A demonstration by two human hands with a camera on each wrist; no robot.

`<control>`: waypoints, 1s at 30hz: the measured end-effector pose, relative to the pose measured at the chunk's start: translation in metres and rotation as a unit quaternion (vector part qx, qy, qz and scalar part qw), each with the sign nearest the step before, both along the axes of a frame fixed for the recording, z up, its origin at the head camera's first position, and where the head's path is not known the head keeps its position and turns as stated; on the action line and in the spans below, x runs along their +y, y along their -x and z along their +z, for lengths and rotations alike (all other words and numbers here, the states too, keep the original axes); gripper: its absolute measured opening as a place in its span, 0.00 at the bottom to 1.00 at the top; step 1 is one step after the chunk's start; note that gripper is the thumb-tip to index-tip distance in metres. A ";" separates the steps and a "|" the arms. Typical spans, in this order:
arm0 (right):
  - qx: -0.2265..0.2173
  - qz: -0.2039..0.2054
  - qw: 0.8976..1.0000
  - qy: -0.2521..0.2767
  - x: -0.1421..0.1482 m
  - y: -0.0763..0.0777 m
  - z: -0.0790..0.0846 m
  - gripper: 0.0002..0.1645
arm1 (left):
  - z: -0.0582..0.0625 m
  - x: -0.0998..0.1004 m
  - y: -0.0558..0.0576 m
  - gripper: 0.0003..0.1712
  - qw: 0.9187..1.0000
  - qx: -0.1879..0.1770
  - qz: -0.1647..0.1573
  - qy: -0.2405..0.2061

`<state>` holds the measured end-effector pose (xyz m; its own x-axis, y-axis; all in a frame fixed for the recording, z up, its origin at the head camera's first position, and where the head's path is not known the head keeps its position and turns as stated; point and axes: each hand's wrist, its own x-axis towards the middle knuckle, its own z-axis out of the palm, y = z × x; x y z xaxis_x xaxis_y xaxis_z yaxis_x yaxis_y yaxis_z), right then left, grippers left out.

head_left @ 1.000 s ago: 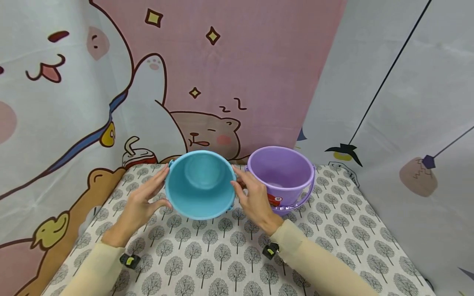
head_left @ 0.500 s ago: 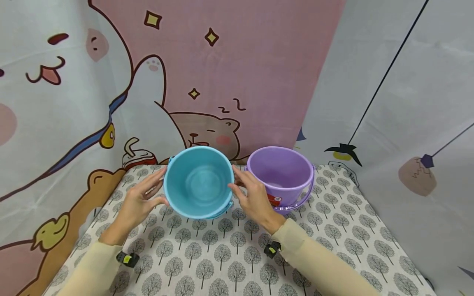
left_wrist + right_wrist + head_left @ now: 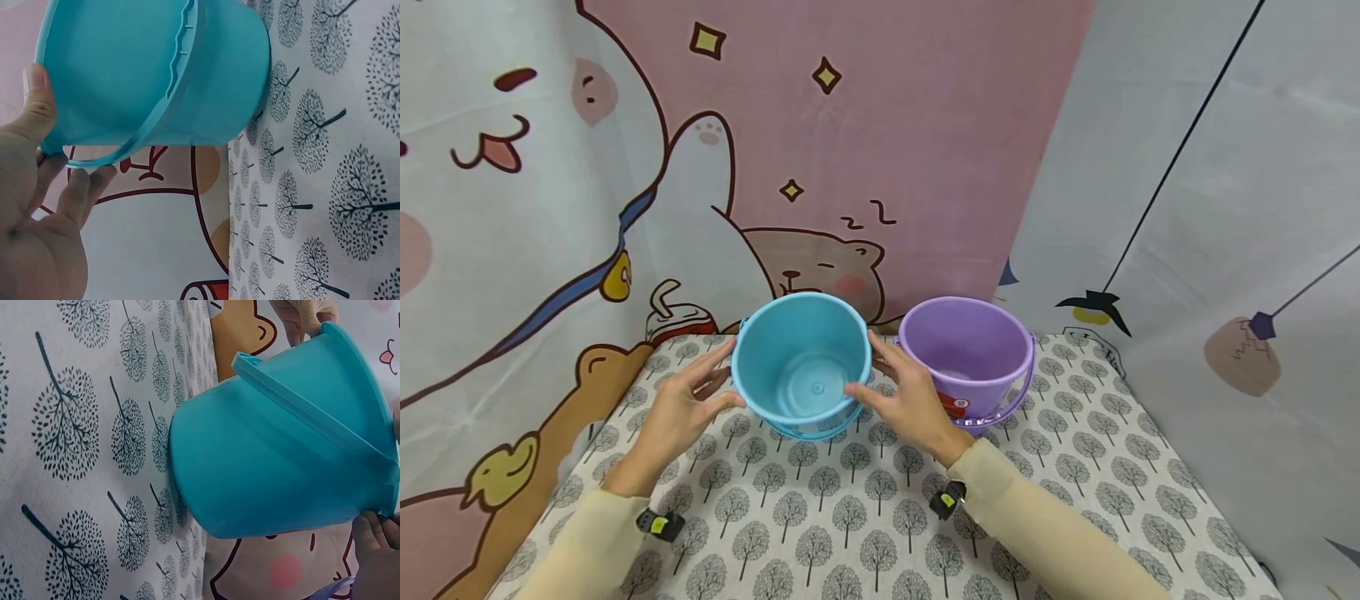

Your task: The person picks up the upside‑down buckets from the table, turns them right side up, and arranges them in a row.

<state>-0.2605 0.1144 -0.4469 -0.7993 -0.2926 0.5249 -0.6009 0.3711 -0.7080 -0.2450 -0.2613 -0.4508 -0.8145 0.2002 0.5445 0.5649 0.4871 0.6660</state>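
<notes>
Both hands hold a light-blue plastic bucket [image 3: 790, 337] by opposite sides of its rim. Its open mouth tips toward me, and its base is at the tablecloth. My left hand [image 3: 681, 408] grips the left side, with the thumb at the rim and fingers by the handle joint, as the left wrist view of the bucket [image 3: 225, 81] shows. On the other side my right hand [image 3: 917, 412] has its thumb over the rim and fingers behind. In the right wrist view the bucket's handle [image 3: 312, 415] hangs down along the wall.
A purple bucket [image 3: 988, 396] with a red label stands upright just right of my right hand, its handle lowered. The table wears a white tree-print cloth [image 3: 850, 533]. A cartoon-printed curtain [image 3: 925, 150] rises directly behind, and a grey one [image 3: 1225, 208] borders the right.
The blue bucket has turned more upright, its base coming down toward the table and more of its inner floor showing. My right thumb has moved further over the rim. The purple bucket stays put.
</notes>
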 end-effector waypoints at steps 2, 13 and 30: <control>-0.023 0.011 1.000 0.012 -0.002 0.001 0.000 0.69 | 0.002 0.002 -0.001 0.56 1.000 -0.004 0.015 0.007; -0.092 0.011 0.995 0.035 -0.014 0.008 0.001 0.82 | 0.008 0.008 -0.006 0.54 0.997 -0.007 0.072 0.012; -0.157 0.068 0.978 0.118 -0.029 0.032 -0.008 0.66 | 0.018 0.015 -0.016 0.50 0.987 -0.035 0.159 0.013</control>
